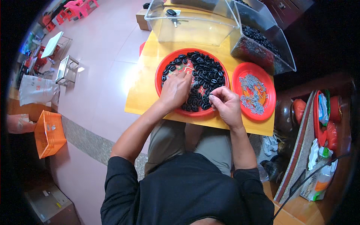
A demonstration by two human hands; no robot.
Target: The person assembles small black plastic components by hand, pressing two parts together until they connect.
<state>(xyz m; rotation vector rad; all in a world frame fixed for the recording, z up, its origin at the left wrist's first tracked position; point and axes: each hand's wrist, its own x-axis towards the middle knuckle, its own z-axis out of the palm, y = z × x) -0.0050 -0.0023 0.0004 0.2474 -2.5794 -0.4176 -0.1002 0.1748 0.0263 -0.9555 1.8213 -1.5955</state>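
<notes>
A round red tray in front of me holds many small black oval plastic pieces with holes in them, heaped mostly on its right side. My left hand is over the tray's left half, its fingers curled down; whatever is in them is hidden. At the tray's lower right edge, my right hand pinches thumb and forefinger together around a small black piece. Beside that hand lies a smaller red plate with a scatter of tiny grey pieces, too small to make out.
The trays rest on a yellow tabletop. Along its far side stand a clear plastic bin, with keys seen by it, and another clear bin holding black pieces. An orange crate is at left; a cluttered shelf at right.
</notes>
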